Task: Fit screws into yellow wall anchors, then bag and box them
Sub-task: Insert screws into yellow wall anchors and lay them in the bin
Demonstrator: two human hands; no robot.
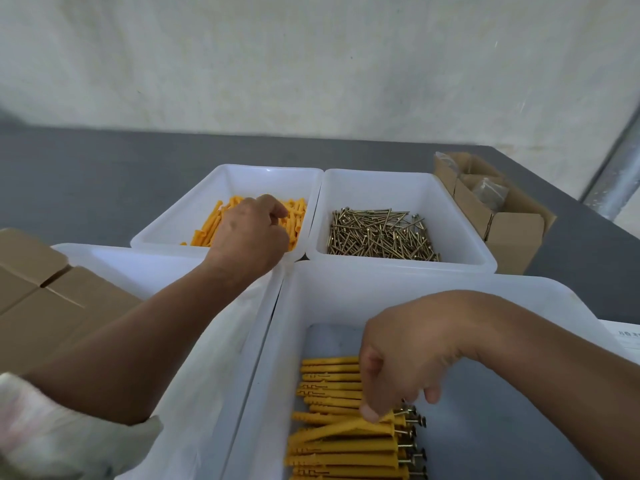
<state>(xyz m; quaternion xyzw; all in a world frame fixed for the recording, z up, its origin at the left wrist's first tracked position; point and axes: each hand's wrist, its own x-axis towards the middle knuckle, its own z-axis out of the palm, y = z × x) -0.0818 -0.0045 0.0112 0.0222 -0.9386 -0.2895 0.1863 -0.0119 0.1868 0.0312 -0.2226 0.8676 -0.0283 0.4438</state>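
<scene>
- Your right hand (401,365) hangs knuckles-up inside the nearest white bin (381,282). Its fingers are curled down and pinch the head end of a tilted anchor (332,430).
- That anchor lies slanted on top of the fitted anchors (346,459). They are lined up in a row under and to the left of this hand, with their screw heads pointing right.
- Your left forearm crosses a second white bin (138,268), with brown cartons (45,306) to its left.
- Your left hand (249,233) reaches into the far tub (221,174), its fingers curled into the loose yellow anchors (207,226). I cannot tell whether it grips one, because the hand hides the fingertips.
- Just right of that hand, a matching tub (398,181) holds the screws (381,237) in a heap.
- Farther right, an open cardboard box (512,233) stands on the grey tabletop (86,174).
</scene>
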